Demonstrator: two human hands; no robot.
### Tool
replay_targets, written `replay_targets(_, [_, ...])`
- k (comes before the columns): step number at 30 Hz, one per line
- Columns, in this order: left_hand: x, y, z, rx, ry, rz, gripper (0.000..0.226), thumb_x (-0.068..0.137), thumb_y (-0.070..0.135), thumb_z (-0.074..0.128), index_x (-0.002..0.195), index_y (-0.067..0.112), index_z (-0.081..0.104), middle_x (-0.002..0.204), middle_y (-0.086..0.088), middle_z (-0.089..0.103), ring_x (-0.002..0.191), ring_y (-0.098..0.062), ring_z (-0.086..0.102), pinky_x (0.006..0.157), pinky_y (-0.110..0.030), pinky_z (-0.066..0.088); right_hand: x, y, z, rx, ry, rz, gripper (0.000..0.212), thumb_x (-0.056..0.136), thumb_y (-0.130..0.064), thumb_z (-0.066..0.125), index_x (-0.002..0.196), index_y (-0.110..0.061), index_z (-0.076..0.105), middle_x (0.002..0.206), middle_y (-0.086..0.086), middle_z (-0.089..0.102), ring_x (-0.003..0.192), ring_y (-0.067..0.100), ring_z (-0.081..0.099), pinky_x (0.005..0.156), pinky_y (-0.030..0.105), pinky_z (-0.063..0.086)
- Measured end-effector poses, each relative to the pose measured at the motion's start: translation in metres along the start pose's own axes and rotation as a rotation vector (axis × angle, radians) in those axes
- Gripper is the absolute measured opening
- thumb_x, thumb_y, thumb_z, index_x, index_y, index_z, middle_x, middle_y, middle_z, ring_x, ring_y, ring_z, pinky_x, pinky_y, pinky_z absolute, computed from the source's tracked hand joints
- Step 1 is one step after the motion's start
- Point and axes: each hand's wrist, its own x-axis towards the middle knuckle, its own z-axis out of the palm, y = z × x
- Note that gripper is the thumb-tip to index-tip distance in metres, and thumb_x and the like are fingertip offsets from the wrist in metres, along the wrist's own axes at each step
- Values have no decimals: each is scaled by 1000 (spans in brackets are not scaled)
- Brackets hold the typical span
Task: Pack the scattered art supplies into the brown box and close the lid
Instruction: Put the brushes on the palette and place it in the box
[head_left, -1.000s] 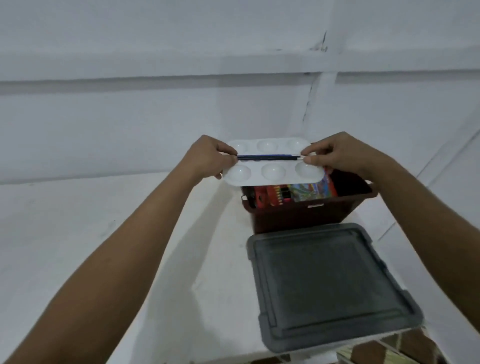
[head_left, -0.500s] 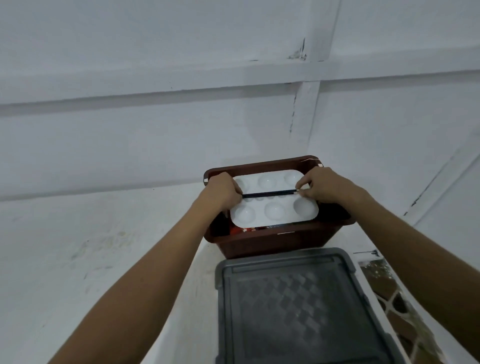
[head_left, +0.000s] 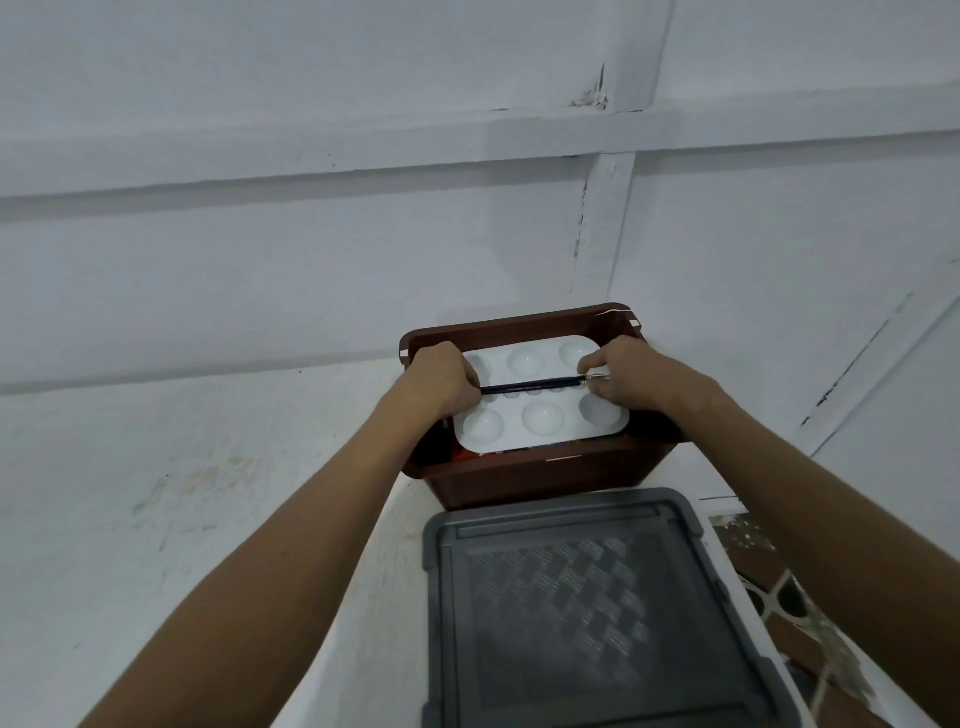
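White-painted desk (head_left: 156, 519) carries the work. Left hand (head_left: 441, 382), fingers curled, grips one end of a white plastic paint palette with round wells (head_left: 540, 410) and a thin dark paintbrush (head_left: 530, 385) laid across it. Palette sits level inside the rim of the brown plastic box (head_left: 519, 475), on top of colourful supplies. Right hand (head_left: 631, 379) pinches the other end, brush ferrule included. Advice: lower both ends evenly, release together so the brush does not roll. Grey plastic lid (head_left: 597, 613) lies just in front of the box, not yet fitted.

Two bare forearms enter from the frame's lower corners; left hand (head_left: 441, 382) and right hand (head_left: 631, 376) wear nothing.
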Motion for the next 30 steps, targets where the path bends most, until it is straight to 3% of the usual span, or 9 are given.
replay_targets(6, [-8, -3, 6, 64, 66, 60, 22, 80, 15, 62, 98, 8, 74, 91, -6, 65, 77, -18, 53, 74, -30, 50, -5, -1, 7, -57, 98, 1, 28, 92, -18, 54, 118, -19, 66, 116, 12, 47, 96, 24, 51, 87, 24, 38])
replay_targets(9, [-13, -4, 7, 100, 97, 93, 23, 82, 15, 62, 101, 8, 73, 90, -6, 59, 77, -19, 51, 72, -28, 46, -8, -4, 6, -73, 129, 5, 29, 91, -17, 56, 119, -18, 65, 117, 12, 48, 103, 26, 50, 88, 24, 36])
replay_targets(15, [-21, -3, 10, 150, 143, 118, 25, 81, 18, 64, 103, 9, 71, 107, -8, 56, 90, -23, 59, 75, -31, 46, -15, -7, 4, -65, 132, -11, 29, 88, -15, 61, 117, -10, 66, 120, 12, 55, 110, 25, 53, 90, 23, 38])
replay_targets(21, [-28, 2, 8, 112, 131, 129, 43, 84, 23, 66, 126, 16, 61, 131, -9, 52, 112, -26, 55, 91, -32, 46, -23, -6, 1, -26, 125, -4, 37, 87, -16, 64, 123, -8, 61, 125, 11, 54, 115, 24, 52, 86, 18, 33])
replay_targets(25, [-40, 5, 5, 75, 146, 133, 46, 84, 24, 67, 128, 16, 59, 136, -10, 49, 117, -25, 53, 93, -31, 44, -35, -7, -2, 33, 150, -42, 38, 87, -16, 64, 124, -7, 61, 124, 10, 57, 108, 20, 54, 84, 17, 32])
replay_targets(27, [-50, 6, 5, 35, 171, 127, 45, 84, 23, 67, 128, 16, 59, 135, -9, 50, 115, -24, 53, 90, -29, 43, -46, -7, -4, 47, 191, -85, 34, 87, -18, 64, 120, -8, 63, 115, 9, 60, 94, 13, 50, 81, 18, 33])
replay_targets(30, [-69, 3, 9, 2, 251, 135, 41, 84, 28, 66, 124, 18, 62, 122, -6, 55, 95, -16, 53, 80, -23, 40, -67, -7, -4, 81, 269, -133, 30, 87, -22, 64, 114, -12, 67, 95, 1, 58, 81, 9, 50, 76, 18, 35])
